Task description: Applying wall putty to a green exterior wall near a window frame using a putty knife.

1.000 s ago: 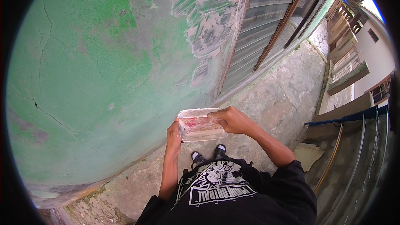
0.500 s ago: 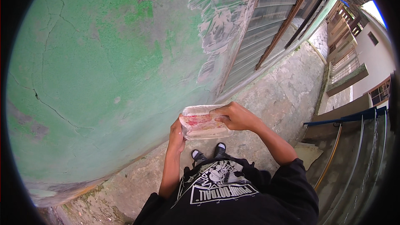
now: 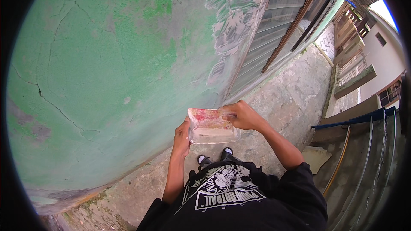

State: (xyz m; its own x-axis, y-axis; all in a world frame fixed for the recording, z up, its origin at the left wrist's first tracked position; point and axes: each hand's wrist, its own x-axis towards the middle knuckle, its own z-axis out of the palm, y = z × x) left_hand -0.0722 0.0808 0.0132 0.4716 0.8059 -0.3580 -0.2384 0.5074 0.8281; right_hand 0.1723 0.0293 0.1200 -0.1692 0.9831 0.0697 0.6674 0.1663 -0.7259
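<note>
I hold a clear rectangular plastic tub (image 3: 212, 127) in front of my chest; its inside is smeared with red and pale residue. My left hand (image 3: 183, 137) grips the tub's left side from below. My right hand (image 3: 242, 115) clasps its upper right rim, fingers curled over the edge. Below the tub my two dark shoes (image 3: 214, 157) stand on the concrete floor (image 3: 282, 102).
A cracked green painted wall (image 3: 107, 72) fills the left and is very close ahead. A louvred glass window (image 3: 274, 29) with a brown frame runs along the wall to the right. Steps with a blue and metal railing (image 3: 355, 132) drop away at the right.
The tub and both hands have shifted slightly right and up, and my right hand has moved onto the tub's upper right rim. The view has tipped a little toward the wall.
</note>
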